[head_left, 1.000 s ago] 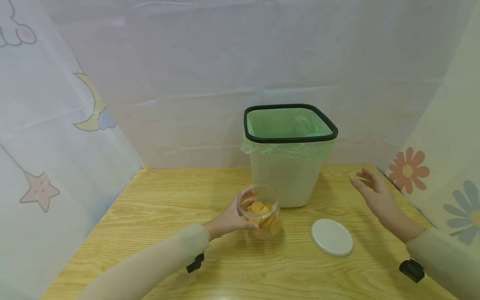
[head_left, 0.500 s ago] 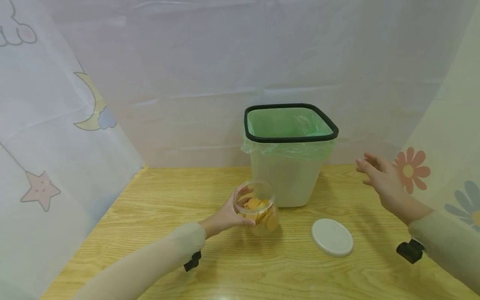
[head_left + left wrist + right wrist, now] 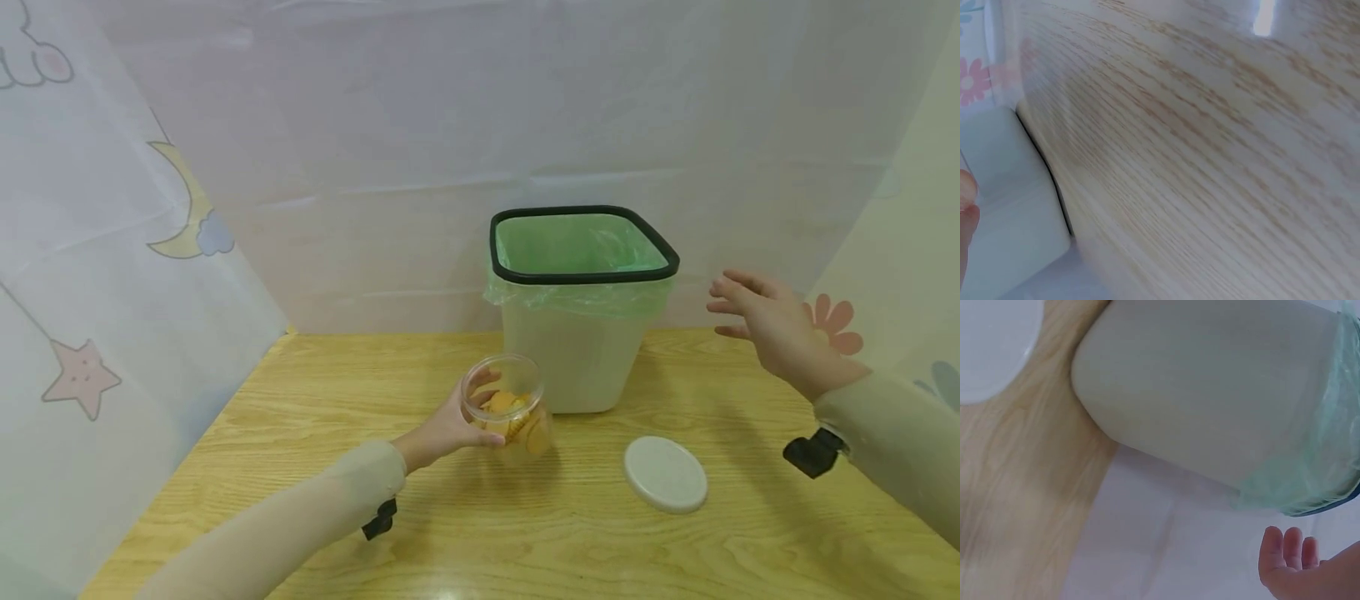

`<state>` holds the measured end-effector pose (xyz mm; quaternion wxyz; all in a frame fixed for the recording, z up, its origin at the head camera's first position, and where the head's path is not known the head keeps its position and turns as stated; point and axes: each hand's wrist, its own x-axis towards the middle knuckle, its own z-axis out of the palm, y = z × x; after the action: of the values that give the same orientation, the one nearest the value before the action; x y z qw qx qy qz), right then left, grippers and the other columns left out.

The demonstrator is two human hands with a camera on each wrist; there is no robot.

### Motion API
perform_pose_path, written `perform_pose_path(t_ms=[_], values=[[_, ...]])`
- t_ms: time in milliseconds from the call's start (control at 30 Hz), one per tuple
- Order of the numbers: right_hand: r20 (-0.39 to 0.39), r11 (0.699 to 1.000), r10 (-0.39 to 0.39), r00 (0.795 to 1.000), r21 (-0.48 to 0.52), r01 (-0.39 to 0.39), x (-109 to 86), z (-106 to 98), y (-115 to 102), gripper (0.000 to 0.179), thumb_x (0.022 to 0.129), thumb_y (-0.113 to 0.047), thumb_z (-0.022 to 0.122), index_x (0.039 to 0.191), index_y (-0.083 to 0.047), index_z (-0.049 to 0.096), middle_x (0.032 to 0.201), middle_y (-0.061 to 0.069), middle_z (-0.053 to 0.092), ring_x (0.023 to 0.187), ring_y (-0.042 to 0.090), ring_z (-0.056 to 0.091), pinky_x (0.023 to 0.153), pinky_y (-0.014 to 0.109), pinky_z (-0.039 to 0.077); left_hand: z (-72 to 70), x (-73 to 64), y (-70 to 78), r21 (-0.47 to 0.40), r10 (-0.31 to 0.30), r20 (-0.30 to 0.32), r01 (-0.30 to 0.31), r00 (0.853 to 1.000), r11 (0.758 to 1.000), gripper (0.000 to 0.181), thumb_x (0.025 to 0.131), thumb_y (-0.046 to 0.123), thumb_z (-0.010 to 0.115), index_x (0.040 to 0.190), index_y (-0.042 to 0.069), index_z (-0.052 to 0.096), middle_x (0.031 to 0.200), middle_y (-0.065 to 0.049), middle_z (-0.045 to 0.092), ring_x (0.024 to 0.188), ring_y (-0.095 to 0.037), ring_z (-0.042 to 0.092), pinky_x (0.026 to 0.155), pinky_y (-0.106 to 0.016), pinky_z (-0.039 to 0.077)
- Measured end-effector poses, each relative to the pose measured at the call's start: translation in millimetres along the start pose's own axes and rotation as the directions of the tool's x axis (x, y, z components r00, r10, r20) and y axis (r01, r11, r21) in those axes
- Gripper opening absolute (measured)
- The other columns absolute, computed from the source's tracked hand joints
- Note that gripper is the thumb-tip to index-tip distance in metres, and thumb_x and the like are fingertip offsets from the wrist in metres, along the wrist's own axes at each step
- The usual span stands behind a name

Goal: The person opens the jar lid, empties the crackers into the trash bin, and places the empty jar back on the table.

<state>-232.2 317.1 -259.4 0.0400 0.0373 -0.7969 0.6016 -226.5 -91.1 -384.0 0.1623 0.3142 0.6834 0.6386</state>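
My left hand [image 3: 448, 431] grips a clear round jar [image 3: 534, 435] from its left side, thumb in front and fingers behind. Orange and yellow crisps [image 3: 510, 407] lie inside the jar, and its top is uncovered. Whether the jar's base touches the table, I cannot tell. In the left wrist view only a fingertip [image 3: 966, 190] shows at the left edge. My right hand [image 3: 783, 329] is raised to the right of the bin, fingers loosely bent, holding nothing. It also shows at the lower right of the right wrist view, below the bin's green liner [image 3: 1310, 469].
Just behind the jar stands a white bin [image 3: 570, 354] with a black rim [image 3: 585, 278] and a green bag [image 3: 555, 242] lining it. A white round lid [image 3: 665, 473] lies on the wooden table [image 3: 360, 375], right of the jar. Patterned sheets [image 3: 390, 125] enclose the back and sides.
My left hand has shifted the jar slightly left and upward in the head view. The right hand has risen and moved a little rightward, its fingers spreading. Lid and bin stay put.
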Motion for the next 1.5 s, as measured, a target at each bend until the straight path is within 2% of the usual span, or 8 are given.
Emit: perform_pose_path(t_ms=[100,300,400,533,933,1267,1367,1500], values=[[0.014,1.0,0.014,1.0,-0.017,-0.014,6.1,0.5,-9.7,0.084,0.099,-0.046,0.048,0.154,0.002,0.008,0.119,-0.008,0.043,0.094,-0.005,0.055,0.073,0.017,0.052,-2.2,-0.5,0.7,0.005,0.008,-0.011,-0.008,1.0,1.0,0.118,0.074,0.035,0.085,0.154,0.006,0.003,0.157,-0.02,0.011,0.143,-0.044,0.017,0.11,-0.052,0.028],[0.047,0.999,0.04,0.998,-0.028,-0.039,18.8,1.7,-27.3,0.086,0.096,-0.05,0.05,0.154,0.0,0.01,0.122,-0.01,0.042,0.097,-0.003,0.053,0.077,0.02,0.052,-7.8,-4.3,4.3,0.01,0.021,-0.03,-0.021,0.999,1.0,0.118,0.072,0.036,0.085,0.153,0.004,0.005,0.157,-0.02,0.013,0.142,-0.045,0.017,0.11,-0.051,0.029],[0.068,0.998,0.055,0.996,-0.031,-0.053,25.0,1.4,-34.5,0.085,0.096,-0.048,0.05,0.155,-0.002,0.01,0.136,-0.001,0.04,0.1,-0.001,0.051,0.078,0.02,0.052,-10.7,-6.6,5.7,0.016,0.02,-0.034,-0.019,0.999,1.0,0.119,0.072,0.037,0.086,0.153,0.002,0.005,0.157,-0.02,0.013,0.142,-0.044,0.017,0.11,-0.052,0.029],[0.085,0.993,0.099,0.991,-0.07,-0.093,33.2,1.8,-41.9,0.086,0.096,-0.051,0.048,0.155,-0.004,0.009,0.159,0.01,0.018,0.103,0.001,0.047,0.08,0.02,0.051,-14.3,-10.5,8.8,0.031,0.009,-0.043,-0.007,0.999,0.999,0.118,0.072,0.036,0.086,0.153,0.003,0.006,0.157,-0.019,0.014,0.143,-0.043,0.017,0.109,-0.053,0.029],[0.117,0.977,0.169,0.979,-0.152,-0.15,56.3,5.2,-56.1,0.086,0.097,-0.051,0.047,0.155,-0.002,0.007,0.16,0.021,0.005,0.134,0.033,0.029,0.082,0.021,0.051,-26.6,-19.7,17.2,0.058,0.002,-0.079,0.003,0.997,0.998,0.115,0.073,0.032,0.085,0.153,0.004,0.008,0.157,-0.019,0.015,0.143,-0.041,0.017,0.11,-0.056,0.026],[0.121,0.962,0.233,0.965,-0.177,-0.21,70.8,5.5,-63.8,0.079,0.1,-0.045,0.045,0.154,0.0,0.009,0.16,0.02,0.007,0.124,0.027,0.037,0.079,0.022,0.052,-33.7,-22.9,20.6,0.067,0.019,-0.083,-0.013,0.996,0.998,0.111,0.073,0.03,0.086,0.152,0.005,0.012,0.157,-0.02,0.015,0.143,-0.043,0.017,0.109,-0.057,0.027],[0.118,0.961,0.244,0.962,-0.166,-0.223,74.0,6.3,-65.8,0.077,0.099,-0.045,0.049,0.154,-0.002,0.017,0.15,0.021,0.027,0.111,0.019,0.046,0.078,0.023,0.052,-35.0,-23.3,22.9,0.068,0.03,-0.082,-0.024,0.996,0.997,0.112,0.073,0.033,0.085,0.152,0.005,0.011,0.157,-0.022,0.013,0.142,-0.045,0.016,0.109,-0.056,0.027],[0.107,0.962,0.251,0.962,-0.138,-0.236,76.4,7.6,-67.3,0.056,0.097,-0.039,0.055,0.141,-0.009,0.038,0.121,0.004,0.045,0.087,0.007,0.054,0.075,0.025,0.053,-36.7,-23.7,26.9,0.092,0.03,-0.085,-0.022,0.996,0.995,0.117,0.071,0.042,0.083,0.153,0.007,0.007,0.157,-0.023,0.011,0.142,-0.046,0.015,0.108,-0.054,0.031]])
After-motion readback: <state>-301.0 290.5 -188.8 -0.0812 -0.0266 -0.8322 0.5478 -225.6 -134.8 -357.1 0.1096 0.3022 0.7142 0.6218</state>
